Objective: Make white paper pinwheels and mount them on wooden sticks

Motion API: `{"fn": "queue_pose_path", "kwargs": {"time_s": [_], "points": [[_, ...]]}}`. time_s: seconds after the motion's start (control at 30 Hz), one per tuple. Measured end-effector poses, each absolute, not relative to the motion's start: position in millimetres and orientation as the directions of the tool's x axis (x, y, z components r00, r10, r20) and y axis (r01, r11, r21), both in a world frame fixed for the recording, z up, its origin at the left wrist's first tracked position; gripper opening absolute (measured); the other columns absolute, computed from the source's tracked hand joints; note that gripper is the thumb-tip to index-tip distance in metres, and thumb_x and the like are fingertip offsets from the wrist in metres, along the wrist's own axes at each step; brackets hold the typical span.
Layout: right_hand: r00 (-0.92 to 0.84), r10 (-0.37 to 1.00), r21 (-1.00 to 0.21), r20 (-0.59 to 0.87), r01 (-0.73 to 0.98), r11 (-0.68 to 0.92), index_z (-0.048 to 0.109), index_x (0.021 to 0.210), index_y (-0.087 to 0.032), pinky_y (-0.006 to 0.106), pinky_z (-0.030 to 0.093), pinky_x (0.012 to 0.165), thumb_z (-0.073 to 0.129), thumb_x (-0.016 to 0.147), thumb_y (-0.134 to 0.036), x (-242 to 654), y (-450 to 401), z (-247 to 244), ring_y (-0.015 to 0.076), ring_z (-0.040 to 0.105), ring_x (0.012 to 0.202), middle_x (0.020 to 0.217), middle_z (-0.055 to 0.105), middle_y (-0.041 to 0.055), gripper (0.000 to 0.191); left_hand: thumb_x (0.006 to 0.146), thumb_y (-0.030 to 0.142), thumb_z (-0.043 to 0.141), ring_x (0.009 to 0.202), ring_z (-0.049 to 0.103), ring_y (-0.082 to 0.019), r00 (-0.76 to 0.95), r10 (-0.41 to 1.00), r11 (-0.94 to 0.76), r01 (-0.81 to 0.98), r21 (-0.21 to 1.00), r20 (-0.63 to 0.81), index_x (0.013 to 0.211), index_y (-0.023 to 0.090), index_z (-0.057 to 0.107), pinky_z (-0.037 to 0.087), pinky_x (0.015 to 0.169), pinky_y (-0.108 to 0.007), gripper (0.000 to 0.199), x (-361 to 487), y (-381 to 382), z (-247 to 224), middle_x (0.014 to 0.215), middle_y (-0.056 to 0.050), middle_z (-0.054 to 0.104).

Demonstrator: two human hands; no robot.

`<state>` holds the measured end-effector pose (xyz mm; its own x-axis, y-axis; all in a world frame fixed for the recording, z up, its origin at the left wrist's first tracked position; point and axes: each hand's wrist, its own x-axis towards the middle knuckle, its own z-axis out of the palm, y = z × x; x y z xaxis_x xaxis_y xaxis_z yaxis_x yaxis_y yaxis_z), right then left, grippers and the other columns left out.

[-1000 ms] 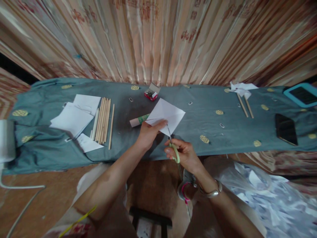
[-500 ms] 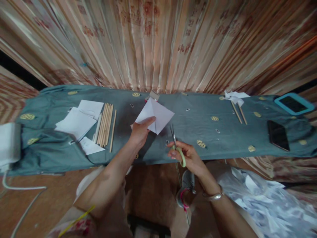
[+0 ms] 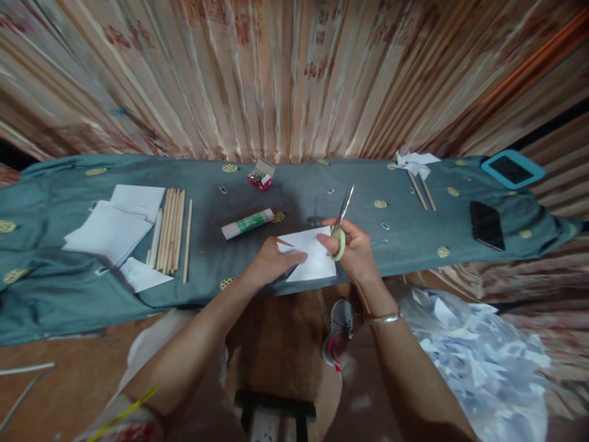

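A white paper square (image 3: pixel 313 261) is held between my two hands over the front edge of the cloth-covered table. My left hand (image 3: pixel 275 261) grips its left side, thumb on top. My right hand (image 3: pixel 354 248) pinches its right edge and also keeps hold of light-green-handled scissors (image 3: pixel 341 227), their blades pointing up and away. Beyond the paper lies a glue stick (image 3: pixel 248 223) with a green label. Farther back sits a small open red box (image 3: pixel 261 175) with tiny metallic pieces in it.
White paper sheets (image 3: pixel 110 230) and a row of wooden sticks (image 3: pixel 171 230) lie on the left. Toward the right are paper pinwheels (image 3: pixel 416 164) on sticks, a phone (image 3: pixel 487 226) and a blue-framed tablet (image 3: pixel 514 169). A clear bag of white paper pieces (image 3: pixel 478 362) stands below, right.
The paper has come down toward me, and my right hand has moved up to grip its right side. The scissors now point up, and the glue stick has come into sight.
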<state>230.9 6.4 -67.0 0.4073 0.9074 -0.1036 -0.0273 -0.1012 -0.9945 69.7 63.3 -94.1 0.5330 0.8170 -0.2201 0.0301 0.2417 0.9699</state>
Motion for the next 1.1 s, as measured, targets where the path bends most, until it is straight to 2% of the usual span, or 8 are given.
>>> {"fn": "queue_pose_path", "kwargs": {"time_s": [0.23, 0.43, 0.53, 0.7, 0.77, 0.97, 1.1], "points": [[0.513, 0.855, -0.996, -0.083, -0.076, -0.051, 0.06, 0.082, -0.022, 0.023, 0.035, 0.048, 0.081, 0.052, -0.04, 231.6, 14.5, -65.9, 0.0078, 0.043, 0.051, 0.057, 0.051, -0.0086, 0.041, 0.054, 0.03, 0.077, 0.049, 0.049, -0.011, 0.5, 0.823, 0.311, 0.003, 0.95, -0.271, 0.056, 0.015, 0.071, 0.037, 0.05, -0.023, 0.017, 70.5, 66.5, -94.1, 0.052, 0.001, 0.061], [0.58, 0.813, -0.995, -0.058, -0.101, 0.001, 0.061, 0.081, -0.022, 0.022, 0.034, 0.048, 0.079, 0.051, -0.034, 237.4, 18.3, -67.1, 0.007, 0.044, 0.05, 0.057, 0.052, -0.0092, 0.037, 0.055, 0.034, 0.077, 0.058, 0.054, -0.014, 0.52, 0.815, 0.308, -0.013, 0.951, -0.257, 0.068, 0.015, 0.075, 0.041, 0.062, -0.026, 0.023, 65.7, 70.6, -95.0, 0.062, 0.0, 0.067], [0.616, 0.786, -0.994, -0.048, -0.108, 0.025, 0.062, 0.078, -0.021, 0.021, 0.032, 0.047, 0.078, 0.05, -0.03, 240.9, 19.5, -66.8, 0.0066, 0.043, 0.048, 0.054, 0.05, -0.0103, 0.034, 0.057, 0.036, 0.075, 0.061, 0.054, -0.014, 0.507, 0.829, 0.261, 0.025, 0.965, -0.237, 0.063, 0.015, 0.072, 0.039, 0.064, -0.026, 0.021, 63.1, 73.1, -95.5, 0.061, 0.001, 0.065], [0.638, 0.769, -0.993, -0.026, -0.106, 0.055, 0.063, 0.078, -0.021, 0.022, 0.033, 0.048, 0.079, 0.051, -0.028, 245.2, 20.0, -65.5, 0.0067, 0.044, 0.049, 0.055, 0.051, -0.01, 0.032, 0.062, 0.036, 0.07, 0.057, 0.046, -0.012, 0.482, 0.861, 0.139, 0.084, 0.987, -0.162, 0.052, 0.017, 0.064, 0.033, 0.058, -0.025, 0.022, 59.6, 74.7, -91.0, 0.053, 0.003, 0.054], [0.65, 0.759, -0.991, -0.03, -0.12, 0.063, 0.063, 0.077, -0.02, 0.022, 0.033, 0.048, 0.078, 0.051, -0.026, 246.1, 20.0, -64.5, 0.0069, 0.045, 0.049, 0.055, 0.051, -0.0097, 0.03, 0.063, 0.035, 0.07, 0.057, 0.046, -0.012, 0.48, 0.865, 0.122, 0.076, 0.99, -0.143, 0.052, 0.018, 0.064, 0.034, 0.058, -0.025, 0.022, 58.4, 75.2, -88.2, 0.054, 0.003, 0.055], [0.708, 0.704, -0.97, -0.059, -0.207, 0.126, 0.065, 0.077, -0.019, 0.021, 0.035, 0.049, 0.079, 0.048, -0.022, 252.0, 22.8, -67.3, 0.007, 0.046, 0.05, 0.055, 0.055, -0.0096, 0.031, 0.061, 0.029, 0.072, 0.062, 0.055, -0.014, 0.438, 0.888, 0.154, 0.003, 0.988, -0.14, 0.057, 0.017, 0.07, 0.042, 0.064, -0.026, 0.013, 55.1, 81.1, -85.6, 0.06, 0.0, 0.065], [0.745, 0.661, -0.934, -0.086, -0.292, 0.207, 0.064, 0.076, -0.02, 0.022, 0.04, 0.055, 0.081, 0.05, -0.023, 253.6, 27.9, -74.7, 0.0078, 0.052, 0.055, 0.061, 0.061, -0.0086, 0.031, 0.062, 0.034, 0.077, 0.071, 0.062, -0.017, 0.388, 0.905, 0.268, -0.197, 0.943, -0.176, 0.068, 0.016, 0.074, 0.048, 0.072, -0.028, 0.019, 58.8, 78.3, -87.3, 0.071, -0.004, 0.071]]}}
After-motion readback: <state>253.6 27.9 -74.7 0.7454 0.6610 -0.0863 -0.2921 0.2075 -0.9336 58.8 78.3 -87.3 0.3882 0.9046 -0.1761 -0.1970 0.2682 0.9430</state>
